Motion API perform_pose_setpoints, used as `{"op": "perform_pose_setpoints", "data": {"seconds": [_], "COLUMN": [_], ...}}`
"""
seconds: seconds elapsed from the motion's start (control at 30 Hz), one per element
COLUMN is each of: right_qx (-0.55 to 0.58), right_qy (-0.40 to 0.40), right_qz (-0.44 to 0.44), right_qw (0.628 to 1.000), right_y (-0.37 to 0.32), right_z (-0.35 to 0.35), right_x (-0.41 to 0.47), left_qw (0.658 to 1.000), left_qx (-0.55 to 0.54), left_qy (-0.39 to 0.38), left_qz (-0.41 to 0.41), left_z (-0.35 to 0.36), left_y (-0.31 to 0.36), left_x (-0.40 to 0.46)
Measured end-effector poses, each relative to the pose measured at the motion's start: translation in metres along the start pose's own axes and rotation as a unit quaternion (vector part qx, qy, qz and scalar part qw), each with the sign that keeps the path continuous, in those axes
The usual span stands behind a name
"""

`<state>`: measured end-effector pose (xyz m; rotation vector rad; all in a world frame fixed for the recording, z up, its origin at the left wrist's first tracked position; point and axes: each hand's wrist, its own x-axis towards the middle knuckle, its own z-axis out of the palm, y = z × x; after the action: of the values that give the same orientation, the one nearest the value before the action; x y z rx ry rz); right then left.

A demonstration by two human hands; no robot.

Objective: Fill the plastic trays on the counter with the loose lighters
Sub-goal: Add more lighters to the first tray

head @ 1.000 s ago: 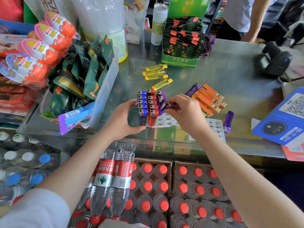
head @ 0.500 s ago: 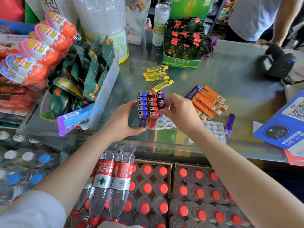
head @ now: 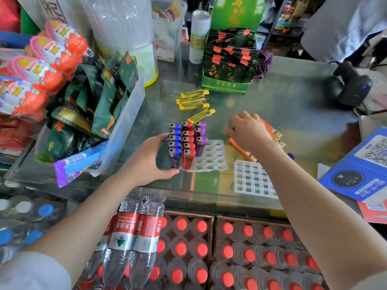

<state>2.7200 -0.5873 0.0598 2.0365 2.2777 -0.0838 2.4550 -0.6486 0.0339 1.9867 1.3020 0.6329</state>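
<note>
A clear tray with round holes (head: 212, 156) stands on the glass counter. Its left part holds upright lighters: a blue row (head: 174, 143), a red row (head: 188, 144) and three purple ones (head: 200, 133). My left hand (head: 146, 162) grips the tray's left side against the blue row. My right hand (head: 249, 130) lies fingers-down on the pile of orange lighters (head: 273, 130), with a purple lighter tip (head: 233, 128) showing at its fingers; the grip is hidden. Loose yellow lighters (head: 192, 100) lie behind the tray. A second tray with square cells (head: 253, 181) sits empty on the right.
A plastic bin of snack packets (head: 122, 114) crowds the left. A green tea box (head: 228, 65) stands behind, a barcode scanner (head: 351, 86) and a blue QR sign (head: 366, 164) on the right. Another purple lighter (head: 291, 156) peeks from behind my forearm. A person (head: 343, 24) stands far right.
My right hand has left the tray, where a purple lighter now stands in the third row, and moved right onto the orange pile. My left hand stays on the tray.
</note>
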Motion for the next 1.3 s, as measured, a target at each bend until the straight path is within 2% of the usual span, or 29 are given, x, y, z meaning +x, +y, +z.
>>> {"op": "perform_pose_setpoints", "data": {"seconds": [0.07,0.13,0.33,0.43,0.53,0.6,0.7,0.83,1.0,1.07,1.3], "right_qx": [-0.052,-0.053,0.091,0.152,0.261,0.375,0.548,0.633,0.752,0.755,0.685], "right_qy": [-0.010,-0.007,0.054,0.067,0.054,0.033,0.026,0.074,0.054,0.057,0.110], "right_qz": [-0.011,-0.023,-0.058,-0.008,0.074,0.100,0.084,0.032,0.031,0.012,0.060], "right_qw": [0.999,0.998,0.993,0.986,0.961,0.921,0.832,0.770,0.656,0.653,0.718], "right_y": [-0.007,-0.016,-0.034,-0.036,-0.034,-0.034,-0.039,-0.051,-0.065,-0.066,-0.072], "right_z": [0.002,0.005,0.008,0.001,-0.004,-0.005,-0.010,-0.013,-0.004,-0.003,-0.003], "right_x": [0.007,0.010,0.002,0.001,0.002,-0.004,-0.030,-0.069,-0.088,-0.090,-0.090], "left_qw": [1.000,1.000,1.000,1.000,1.000,1.000,1.000,1.000,1.000,1.000,0.999], "left_qx": [0.001,0.004,0.011,0.009,0.007,0.005,0.008,0.012,0.007,0.008,0.010], "left_qy": [0.002,0.005,0.011,0.006,0.003,0.003,0.000,0.005,0.014,0.025,0.044], "left_qz": [-0.002,-0.004,-0.016,-0.016,-0.016,-0.015,-0.009,0.002,0.001,-0.004,-0.003], "left_z": [0.001,0.002,0.002,0.002,0.003,0.003,0.004,0.005,0.004,0.005,0.007], "left_y": [-0.002,-0.004,-0.001,-0.003,-0.006,-0.007,-0.010,-0.011,-0.004,-0.002,0.001], "left_x": [-0.001,-0.001,-0.002,-0.002,-0.002,-0.001,0.000,0.000,-0.001,-0.004,-0.015]}}
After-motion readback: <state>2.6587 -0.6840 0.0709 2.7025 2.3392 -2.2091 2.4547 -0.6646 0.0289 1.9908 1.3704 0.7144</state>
